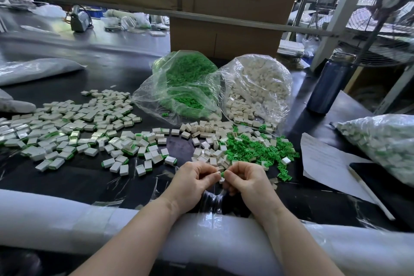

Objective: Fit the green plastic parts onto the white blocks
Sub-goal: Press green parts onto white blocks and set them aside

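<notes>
Head view shows the left hand (194,180) and right hand (243,179) pinching one small green plastic part (222,174) against a mostly hidden white block near the table edge, where a misaligned push could flick it into the loose green pile (257,148) beyond.

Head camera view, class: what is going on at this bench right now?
A person is assembling small parts at a dark table. The left hand and right hand meet and pinch a green part between their fingertips; any white block there is mostly hidden. Loose green parts and white blocks lie just beyond the hands, spilled from two open bags. A wide spread of finished pieces lies to the left.
</notes>
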The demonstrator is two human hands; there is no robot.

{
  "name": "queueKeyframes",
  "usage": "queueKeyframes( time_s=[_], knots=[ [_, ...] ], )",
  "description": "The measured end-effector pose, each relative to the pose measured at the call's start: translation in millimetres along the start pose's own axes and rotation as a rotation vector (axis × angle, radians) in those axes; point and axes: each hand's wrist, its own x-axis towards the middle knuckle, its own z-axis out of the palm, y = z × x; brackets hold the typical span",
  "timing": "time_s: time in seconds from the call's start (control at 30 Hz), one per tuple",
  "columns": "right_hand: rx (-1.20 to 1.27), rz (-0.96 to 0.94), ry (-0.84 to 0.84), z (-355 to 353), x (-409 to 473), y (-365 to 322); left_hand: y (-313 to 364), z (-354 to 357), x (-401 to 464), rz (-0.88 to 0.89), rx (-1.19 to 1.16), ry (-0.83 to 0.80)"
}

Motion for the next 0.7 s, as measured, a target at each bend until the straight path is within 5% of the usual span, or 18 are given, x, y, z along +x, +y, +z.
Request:
queueKeyframes(
  time_s=[0.7],
  knots=[
    [-0.056,0.01,-0.022,-1.6,-3.6,-5.5,-0.2,0.2,0.6,0.054,0.06,-0.018]
  ],
)
